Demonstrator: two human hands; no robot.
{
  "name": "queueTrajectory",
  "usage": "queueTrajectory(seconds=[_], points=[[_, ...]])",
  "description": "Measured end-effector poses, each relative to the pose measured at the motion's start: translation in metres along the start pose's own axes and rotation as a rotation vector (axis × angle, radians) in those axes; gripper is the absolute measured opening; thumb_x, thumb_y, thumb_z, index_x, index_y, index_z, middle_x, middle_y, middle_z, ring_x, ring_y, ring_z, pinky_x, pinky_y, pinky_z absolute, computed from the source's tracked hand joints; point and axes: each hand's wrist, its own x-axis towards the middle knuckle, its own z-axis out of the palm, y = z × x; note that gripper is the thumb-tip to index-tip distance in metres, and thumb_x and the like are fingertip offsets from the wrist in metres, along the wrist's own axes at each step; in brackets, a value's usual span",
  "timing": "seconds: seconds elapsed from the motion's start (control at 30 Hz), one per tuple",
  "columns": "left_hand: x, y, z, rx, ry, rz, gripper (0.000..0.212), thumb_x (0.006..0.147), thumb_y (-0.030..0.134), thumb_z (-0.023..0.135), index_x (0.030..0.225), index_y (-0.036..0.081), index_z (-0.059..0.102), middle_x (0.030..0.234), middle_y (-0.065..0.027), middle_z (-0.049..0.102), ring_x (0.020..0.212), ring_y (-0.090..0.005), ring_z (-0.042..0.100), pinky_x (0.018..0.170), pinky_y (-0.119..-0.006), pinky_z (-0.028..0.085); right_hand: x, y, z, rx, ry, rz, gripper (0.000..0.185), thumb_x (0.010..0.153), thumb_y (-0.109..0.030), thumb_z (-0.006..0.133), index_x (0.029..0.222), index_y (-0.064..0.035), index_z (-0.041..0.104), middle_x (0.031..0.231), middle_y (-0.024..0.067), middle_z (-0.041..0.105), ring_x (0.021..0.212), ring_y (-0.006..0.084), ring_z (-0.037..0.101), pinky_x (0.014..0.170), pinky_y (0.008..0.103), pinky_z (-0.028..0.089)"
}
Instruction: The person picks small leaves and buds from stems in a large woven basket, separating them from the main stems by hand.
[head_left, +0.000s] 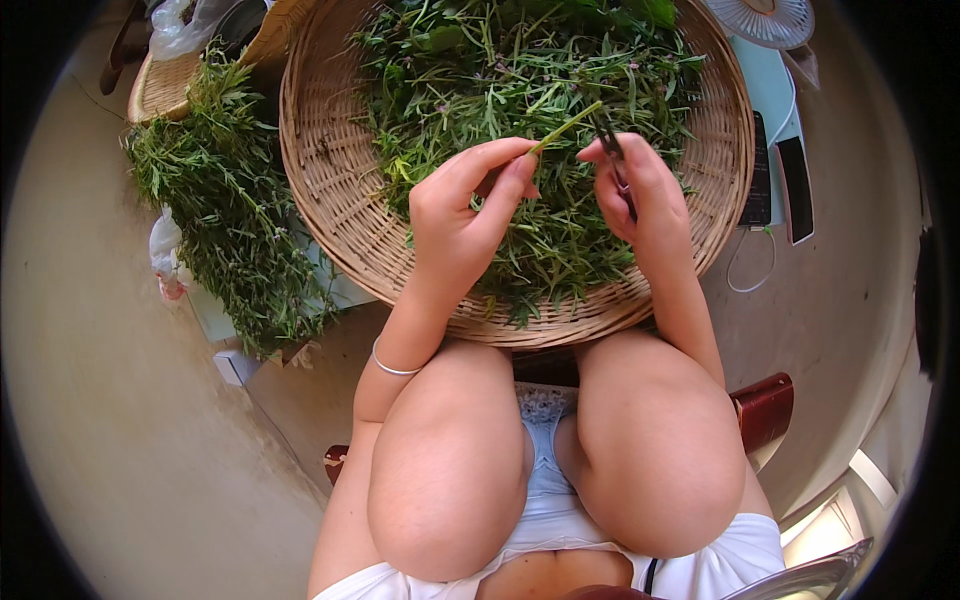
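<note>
My left hand (465, 202) pinches a thin green plant stem (568, 126) between thumb and fingertips; the stem slants up to the right. In my right hand (654, 195) is a small pair of dark scissors (608, 139), its blades pointing up beside the stem's upper end. Whether the blades touch the stem I cannot tell. Both hands are over a large round wicker basket (330, 165). It holds a heap of cut green leafy herbs (525, 90) with small purple flowers. Part of the heap is hidden behind my hands.
Left of the basket lies a bundle of long leafy stems (232, 225), near a woven tray (159, 86) and a clear plastic bag (176, 34). At right, two phones (796, 187) (757, 172), a white cable (750, 289) and a round ribbed object (765, 19) are on or beside a pale table (754, 79).
</note>
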Motion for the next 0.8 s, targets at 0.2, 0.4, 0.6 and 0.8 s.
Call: queueTrajectory(seconds=[0.2,0.4,0.6,0.8], points=[[0.0014,-0.0032,0.0001,-0.014,-0.014,0.007,0.017,0.088,0.006,0.056,0.101,-0.002,0.062,0.077,-0.0063,0.066,0.067,-0.0086,0.062,0.059,-0.019,0.048,-0.0011,-0.0030,0.0059,-0.097,-0.131,0.097,0.029,0.093,-0.030,0.047,0.096,-0.0029,0.057,0.059,-0.0070,0.036,0.053,0.0020,0.032,0.047,0.0181,0.024],[0.0013,-0.0063,0.0022,0.068,-0.052,0.048,0.016,0.086,0.004,0.058,0.100,-0.003,0.062,0.079,-0.0081,0.066,0.070,-0.0113,0.064,0.062,-0.021,0.050,0.0009,0.0019,0.0024,-0.063,-0.157,0.083,0.027,0.094,-0.029,0.048,0.096,-0.0032,0.056,0.059,-0.0072,0.037,0.053,0.0018,0.032,0.047,0.0181,0.024],[0.0025,-0.0092,0.0081,0.137,0.009,0.155,0.012,0.079,0.005,0.064,0.091,0.002,0.065,0.072,-0.0083,0.065,0.063,-0.0164,0.063,0.055,-0.026,0.048,0.0007,0.0001,0.0025,-0.062,-0.148,0.102,0.027,0.093,-0.029,0.048,0.094,-0.0033,0.056,0.059,-0.0074,0.037,0.052,0.0015,0.032,0.046,0.0184,0.024],[0.0025,-0.0059,0.0042,0.167,-0.090,0.104,0.018,0.083,0.001,0.061,0.100,-0.005,0.062,0.083,-0.0100,0.067,0.073,-0.0134,0.065,0.065,-0.022,0.051,0.0008,0.0011,0.0022,-0.055,-0.122,0.095,0.027,0.093,-0.029,0.048,0.094,-0.0028,0.056,0.057,-0.0077,0.036,0.050,0.0012,0.030,0.045,0.0184,0.023]])
